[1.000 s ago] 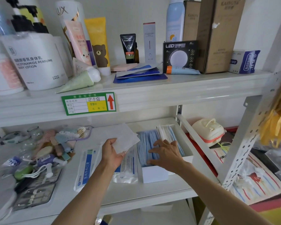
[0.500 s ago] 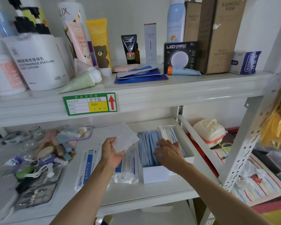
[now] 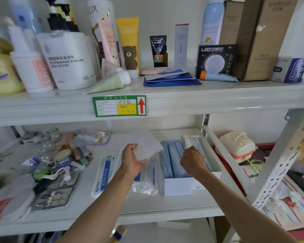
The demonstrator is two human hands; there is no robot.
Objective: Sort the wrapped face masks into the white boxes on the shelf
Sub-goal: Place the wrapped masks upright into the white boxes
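My left hand (image 3: 132,159) grips a white wrapped face mask (image 3: 144,143) and holds it up over the lower shelf, left of the boxes. My right hand (image 3: 193,159) reaches into the white box (image 3: 178,187), its fingers closed around wrapped masks at the box's right side. The box is packed with upright blue wrapped masks (image 3: 171,157), with a few white ones (image 3: 187,140) at the back right. A second white box (image 3: 215,173) stands against its right side. More mask packs (image 3: 104,172) lie flat on the shelf under my left forearm.
Toiletry clutter and a manicure kit (image 3: 54,197) fill the lower shelf's left. The upper shelf edge with a green label (image 3: 118,106) hangs just above. A slanted metal upright (image 3: 277,163) and a cream case (image 3: 237,146) are at the right.
My right hand slid toward the back right of the box and its fingers closed on masks there. The left hand kept its mask almost still.
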